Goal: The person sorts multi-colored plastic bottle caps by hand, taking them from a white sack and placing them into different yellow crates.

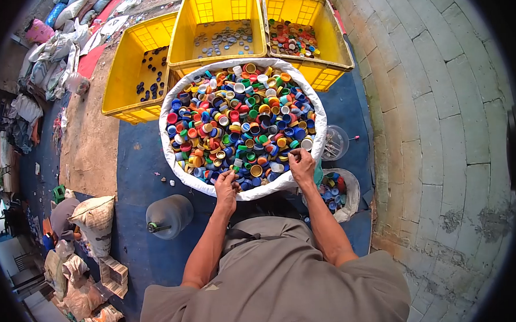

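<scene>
Blue tarp (pixel 143 166) covers the ground beside grey paving. On it sits a white sack (pixel 321 123) brimming with coloured bottle caps (pixel 239 121), with 3 yellow crates (pixel 217 13) just behind. At the sack's near rim the left hand (pixel 227 186) and right hand (pixel 302 165) rest on the caps, fingers curled — whether either grip holds a cap I cannot tell.

- Sack (pixel 166 150) sits mid-mat (pixel 135 178), caps (pixel 242 121) in it.
- 3 crates behind sack, side by side: left crate (pixel 122 86), middle crate (pixel 217 7), right crate (pixel 318 72); caps in each.
- Jug (pixel 169 215) lies front-left of sack.
- Tub (pixel 333 141) just right of sack; small bag (pixel 352 197) nearer, below tub.
</scene>
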Demonstrator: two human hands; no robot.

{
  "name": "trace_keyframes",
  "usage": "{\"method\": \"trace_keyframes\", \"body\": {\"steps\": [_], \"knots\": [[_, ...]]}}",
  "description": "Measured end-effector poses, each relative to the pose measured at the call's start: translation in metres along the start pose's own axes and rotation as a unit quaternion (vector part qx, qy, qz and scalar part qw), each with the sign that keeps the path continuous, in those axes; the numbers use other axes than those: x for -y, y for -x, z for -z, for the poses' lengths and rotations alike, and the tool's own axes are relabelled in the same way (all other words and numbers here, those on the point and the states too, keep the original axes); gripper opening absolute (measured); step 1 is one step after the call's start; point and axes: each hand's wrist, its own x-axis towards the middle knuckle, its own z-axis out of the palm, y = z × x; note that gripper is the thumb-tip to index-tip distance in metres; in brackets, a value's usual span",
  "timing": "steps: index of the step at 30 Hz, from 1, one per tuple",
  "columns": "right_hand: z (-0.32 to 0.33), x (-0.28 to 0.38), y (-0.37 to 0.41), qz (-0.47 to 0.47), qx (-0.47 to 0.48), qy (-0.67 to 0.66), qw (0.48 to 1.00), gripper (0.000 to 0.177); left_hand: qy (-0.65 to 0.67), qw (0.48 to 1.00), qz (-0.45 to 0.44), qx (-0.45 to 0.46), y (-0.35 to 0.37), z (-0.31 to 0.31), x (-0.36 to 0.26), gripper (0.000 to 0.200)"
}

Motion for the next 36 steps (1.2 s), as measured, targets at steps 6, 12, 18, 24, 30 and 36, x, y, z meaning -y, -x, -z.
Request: {"method": "trace_keyframes", "body": {"steps": [6,12,18,24,30,36], "knots": [[0.002,0.007,-0.023,0.048,-0.034,0.065,0.996,0.058,-0.042,0.999,-0.002,0.027,0.0,-0.002,-0.008,0.015],[-0.006,0.019,-0.046,0.038,-0.031,0.094,0.994,0.069,-0.06,0.998,-0.003,0.027,0.004,-0.004,-0.007,0.016],[-0.015,0.024,-0.059,0.022,-0.002,0.145,0.989,0.07,-0.107,0.993,0.011,0.043,0.006,0.0,0.004,0.016],[-0.011,0.023,-0.06,-0.004,0.015,0.098,0.995,0.072,-0.116,0.992,0.005,0.042,0.006,-0.015,0.005,0.017],[0.0,0.018,-0.061,0.017,-0.002,0.011,1.0,0.078,-0.138,0.989,-0.015,0.057,-0.002,-0.045,0.001,0.018],[0.026,0.015,-0.03,-0.119,0.032,-0.299,0.946,0.061,-0.286,0.932,-0.198,0.104,-0.039,-0.083,-0.001,0.024]]}}
